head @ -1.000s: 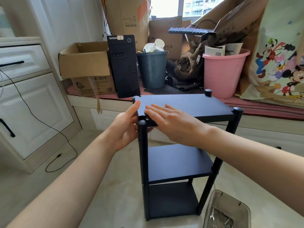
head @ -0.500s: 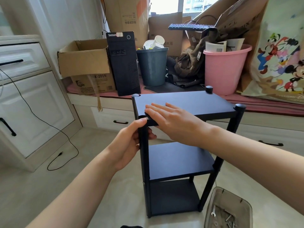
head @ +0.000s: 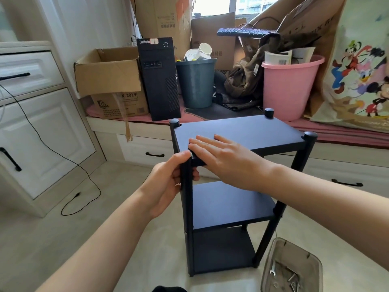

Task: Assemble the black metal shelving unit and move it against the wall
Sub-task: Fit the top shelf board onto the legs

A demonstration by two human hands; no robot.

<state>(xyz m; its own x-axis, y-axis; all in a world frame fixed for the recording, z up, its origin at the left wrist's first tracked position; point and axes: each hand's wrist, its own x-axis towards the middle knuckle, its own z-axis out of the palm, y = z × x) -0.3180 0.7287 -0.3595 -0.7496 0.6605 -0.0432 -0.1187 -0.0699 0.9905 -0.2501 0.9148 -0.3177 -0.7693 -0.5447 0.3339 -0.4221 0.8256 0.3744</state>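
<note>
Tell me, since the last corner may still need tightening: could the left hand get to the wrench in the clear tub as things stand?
Probably not directly. The left hand grips the shelf's near-left post; the tub with the wrench sits beyond the shelving unit. The right hand is nearer.

On the ledge ahead of me a black computer tower (head: 159, 79) stands between an open cardboard box (head: 107, 73) and a grey plastic bin (head: 195, 83), a pink plastic bucket (head: 289, 85) further right
</note>
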